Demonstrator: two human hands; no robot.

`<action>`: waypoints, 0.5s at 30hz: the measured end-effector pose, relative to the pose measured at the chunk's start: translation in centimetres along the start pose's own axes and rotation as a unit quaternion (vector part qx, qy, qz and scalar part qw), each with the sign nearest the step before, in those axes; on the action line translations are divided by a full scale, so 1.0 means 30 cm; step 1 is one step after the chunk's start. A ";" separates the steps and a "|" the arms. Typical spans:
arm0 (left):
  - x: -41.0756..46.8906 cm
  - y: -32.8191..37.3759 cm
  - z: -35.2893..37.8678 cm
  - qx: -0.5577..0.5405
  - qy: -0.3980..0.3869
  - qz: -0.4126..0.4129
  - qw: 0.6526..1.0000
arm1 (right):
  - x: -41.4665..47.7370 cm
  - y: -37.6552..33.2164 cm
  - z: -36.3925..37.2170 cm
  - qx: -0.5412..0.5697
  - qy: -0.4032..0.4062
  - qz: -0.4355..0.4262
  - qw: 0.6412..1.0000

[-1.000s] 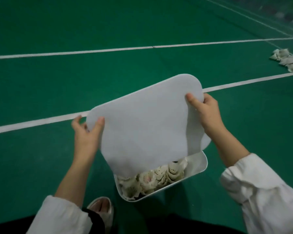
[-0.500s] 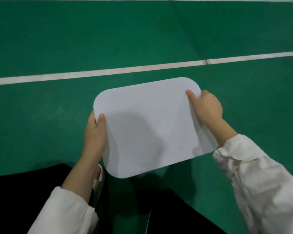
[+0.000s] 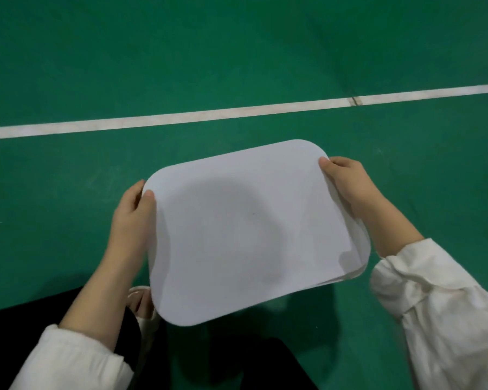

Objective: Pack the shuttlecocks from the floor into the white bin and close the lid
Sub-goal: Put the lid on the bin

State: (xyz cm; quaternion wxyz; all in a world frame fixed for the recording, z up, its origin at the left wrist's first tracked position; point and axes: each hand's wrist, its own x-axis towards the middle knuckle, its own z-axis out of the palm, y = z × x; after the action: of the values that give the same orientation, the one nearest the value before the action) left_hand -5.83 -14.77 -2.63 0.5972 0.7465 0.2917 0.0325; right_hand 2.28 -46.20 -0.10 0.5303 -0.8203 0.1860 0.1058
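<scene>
A flat white lid with rounded corners fills the middle of the head view, lying over the white bin, of which only a sliver of rim shows at the lid's right side. My left hand grips the lid's left edge, thumb on top. My right hand grips its far right corner, thumb on top. The shuttlecocks inside the bin are hidden under the lid.
Green court floor lies all around, crossed by a white line beyond the bin. My dark trousers and a pale shoe sit at the lower left, close to the bin.
The lid came down from a tilted position onto the bin and now covers the shuttlecocks. The view tipped downward, so the loose shuttlecocks at the far right left the frame.
</scene>
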 end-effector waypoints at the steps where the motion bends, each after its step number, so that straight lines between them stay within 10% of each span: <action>1: 0.017 0.004 0.004 -0.013 0.002 -0.008 1.000 | 0.002 0.000 0.004 0.000 -0.002 -0.001 1.000; 15: 0.092 0.024 0.032 0.007 -0.039 -0.044 0.998 | 0.010 0.057 -0.021 0.096 -0.057 0.004 0.994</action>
State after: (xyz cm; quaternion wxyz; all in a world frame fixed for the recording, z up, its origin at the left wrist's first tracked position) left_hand -2.88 -14.40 -3.07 0.6038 0.7377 0.3009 -0.0251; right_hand 1.84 -47.46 -1.36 0.6155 -0.7577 0.1684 0.1363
